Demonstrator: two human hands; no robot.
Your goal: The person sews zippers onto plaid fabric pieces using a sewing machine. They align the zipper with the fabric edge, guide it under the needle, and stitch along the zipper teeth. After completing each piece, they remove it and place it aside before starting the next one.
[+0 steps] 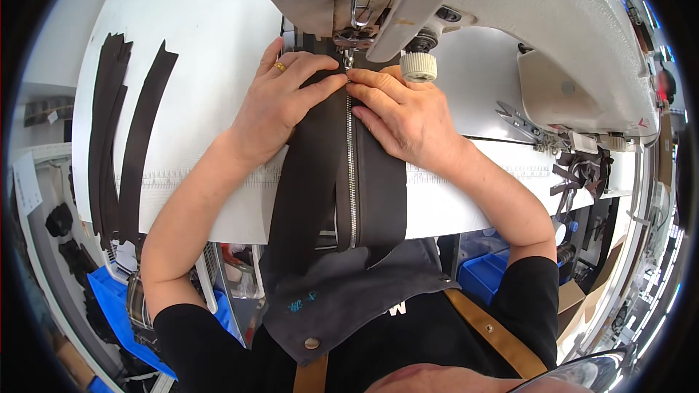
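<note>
A metal-toothed zipper (352, 167) runs lengthwise between dark brown fabric panels (302, 175) under the sewing machine's presser foot (349, 57). Its far end is at the foot, and the near end of the fabric hangs over the table edge. My left hand (280, 102), with a ring on one finger, holds the fabric left of the zipper, thumb and index fingertips at the teeth. From the other side my right hand (411, 113) grips the zipper's right edge, fingertips just short of the foot and thumb tucked lower. What lies under my fingers is hidden.
Several dark fabric strips (109, 124) lie on the white table at the left. The machine's arm (524, 7) spans the upper right, with scissors (518, 122) beneath it. Fabric scraps (582, 175) lie at the right edge. Blue bins (482, 276) sit below the table.
</note>
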